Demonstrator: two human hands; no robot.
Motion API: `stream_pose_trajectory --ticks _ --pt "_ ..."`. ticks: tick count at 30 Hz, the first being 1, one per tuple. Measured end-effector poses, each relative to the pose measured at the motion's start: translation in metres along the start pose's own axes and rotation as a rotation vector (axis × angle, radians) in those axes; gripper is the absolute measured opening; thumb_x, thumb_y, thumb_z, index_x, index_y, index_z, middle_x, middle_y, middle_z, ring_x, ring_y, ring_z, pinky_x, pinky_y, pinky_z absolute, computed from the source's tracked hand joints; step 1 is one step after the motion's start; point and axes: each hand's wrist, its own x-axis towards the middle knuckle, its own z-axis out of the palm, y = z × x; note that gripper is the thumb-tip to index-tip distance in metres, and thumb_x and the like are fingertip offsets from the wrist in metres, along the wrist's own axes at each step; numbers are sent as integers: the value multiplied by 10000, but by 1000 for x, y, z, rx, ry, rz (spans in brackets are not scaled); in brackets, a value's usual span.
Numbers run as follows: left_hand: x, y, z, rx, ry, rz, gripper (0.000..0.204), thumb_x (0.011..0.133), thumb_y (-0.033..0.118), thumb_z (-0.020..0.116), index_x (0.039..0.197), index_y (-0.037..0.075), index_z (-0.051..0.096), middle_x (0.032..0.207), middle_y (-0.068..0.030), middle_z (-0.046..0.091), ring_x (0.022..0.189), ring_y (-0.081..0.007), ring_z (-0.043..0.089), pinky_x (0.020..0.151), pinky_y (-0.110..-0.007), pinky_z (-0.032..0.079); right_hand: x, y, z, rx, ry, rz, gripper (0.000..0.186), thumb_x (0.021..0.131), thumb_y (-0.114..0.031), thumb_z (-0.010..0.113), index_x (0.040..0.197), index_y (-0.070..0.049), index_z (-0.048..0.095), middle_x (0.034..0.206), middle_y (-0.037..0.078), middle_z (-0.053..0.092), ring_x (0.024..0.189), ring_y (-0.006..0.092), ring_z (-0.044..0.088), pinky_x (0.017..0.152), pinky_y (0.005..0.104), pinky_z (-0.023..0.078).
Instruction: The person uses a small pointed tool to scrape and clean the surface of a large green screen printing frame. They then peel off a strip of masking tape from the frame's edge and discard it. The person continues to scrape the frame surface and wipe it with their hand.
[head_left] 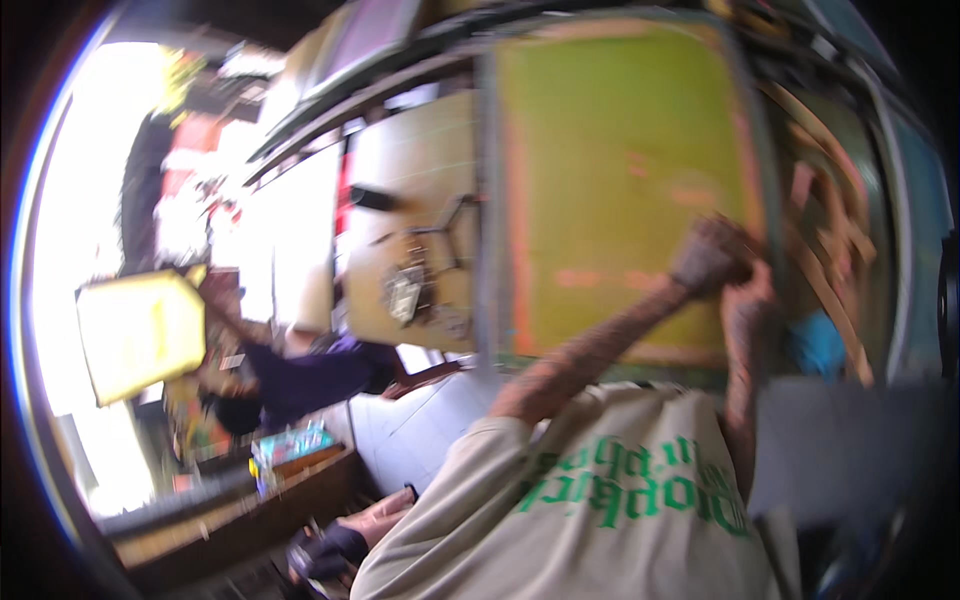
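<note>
Head view: I can't tell if my left hand or right hand grips; slipping could scuff the green panel beneath.

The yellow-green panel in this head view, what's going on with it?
A person has their left hand and right hand close together at the right side of a framed yellow-green panel. Blur hides whether they grip anything. The panel lies in front of the person. Off to the left, another person in dark clothing reaches toward a smaller yellow panel.
</note>
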Motion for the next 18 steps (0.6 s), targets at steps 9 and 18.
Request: stream_pose_trajectory --ticks 9,18 --pt "26 -11 18 222 -265 120 97 776 260 666 772 175 712 904 -14 628 959 -233 606 746 -377 512 8 -11 -36 -248 -235 -23 291 944 -130 639 1196 12 608 1052 300 685 1005 486 657 823 509 525" --pt "33 -25 26 179 -311 280 94 768 217 669 780 129 699 866 -28 643 887 -256 650 665 -402 566 17 49 -17 -202 -254 -76 293 925 -123 663 1180 16 624 1043 272 690 1015 467 658 819 511 526"
